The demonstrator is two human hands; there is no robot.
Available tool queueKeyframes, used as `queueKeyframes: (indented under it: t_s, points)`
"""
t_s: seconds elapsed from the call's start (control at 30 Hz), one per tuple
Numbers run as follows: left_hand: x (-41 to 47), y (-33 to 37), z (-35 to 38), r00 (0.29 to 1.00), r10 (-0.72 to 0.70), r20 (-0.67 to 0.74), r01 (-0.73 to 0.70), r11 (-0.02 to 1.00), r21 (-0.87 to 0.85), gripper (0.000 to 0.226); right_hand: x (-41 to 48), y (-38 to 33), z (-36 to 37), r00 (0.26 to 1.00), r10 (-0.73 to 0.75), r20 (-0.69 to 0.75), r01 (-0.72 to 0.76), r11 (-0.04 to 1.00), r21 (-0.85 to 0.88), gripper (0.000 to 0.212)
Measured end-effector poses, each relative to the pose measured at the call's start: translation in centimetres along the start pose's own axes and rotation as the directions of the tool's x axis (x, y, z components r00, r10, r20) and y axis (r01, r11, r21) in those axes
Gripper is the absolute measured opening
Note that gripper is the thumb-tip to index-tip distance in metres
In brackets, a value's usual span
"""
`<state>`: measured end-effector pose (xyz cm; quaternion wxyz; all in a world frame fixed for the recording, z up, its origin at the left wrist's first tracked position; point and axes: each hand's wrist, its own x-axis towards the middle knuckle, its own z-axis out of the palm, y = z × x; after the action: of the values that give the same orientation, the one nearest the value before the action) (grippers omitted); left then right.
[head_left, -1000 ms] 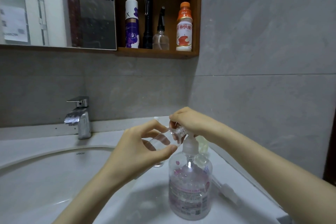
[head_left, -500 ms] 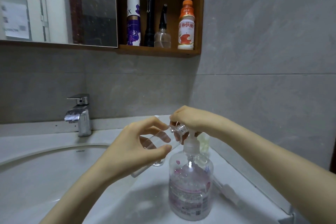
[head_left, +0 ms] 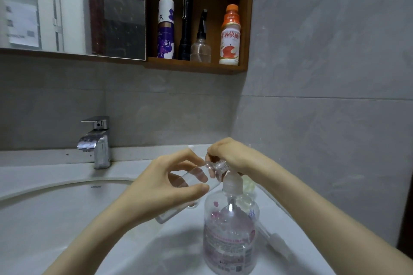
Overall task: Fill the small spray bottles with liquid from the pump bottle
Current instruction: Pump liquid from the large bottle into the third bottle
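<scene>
Head view: at lower centre of the frame the left hand (head_left: 169, 187) has a thumb-and-finger grip on the small spray bottle (head_left: 199, 177). It is tilted, with its open neck up against the spout beneath the right hand (head_left: 232, 156). That hand's grip curls down over the head of the pump bottle (head_left: 230, 236), which stands on the table (head_left: 138, 163) just right of centre. The step looks best done with short, slow presses, the neck held tight to the spout and the big bottle's base steady. How full the small bottle is cannot be told.
</scene>
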<state>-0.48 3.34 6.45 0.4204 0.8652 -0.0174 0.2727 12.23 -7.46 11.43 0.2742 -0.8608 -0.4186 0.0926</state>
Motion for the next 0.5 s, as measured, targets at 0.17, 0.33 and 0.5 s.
queueKeyframes:
  t_s: [0.17,0.33,0.5]
  points:
    - [0.07,0.1,0.13,0.999,0.03,-0.026,-0.032,0.998,-0.045,0.036,0.33,0.42,-0.21,0.996,0.006,-0.092,0.007,0.989,0.146,0.031]
    - [0.13,0.3,-0.34,0.998,0.031,-0.049,-0.034,0.998,-0.046,0.037,0.61,-0.18,-0.41,0.996,-0.001,-0.086,0.012,0.991,0.134,0.027]
    - [0.12,0.12,-0.27,0.998,0.027,-0.058,-0.029,0.999,-0.035,0.039,0.74,-0.26,-0.55,0.998,0.008,-0.06,-0.004,0.998,0.061,0.027]
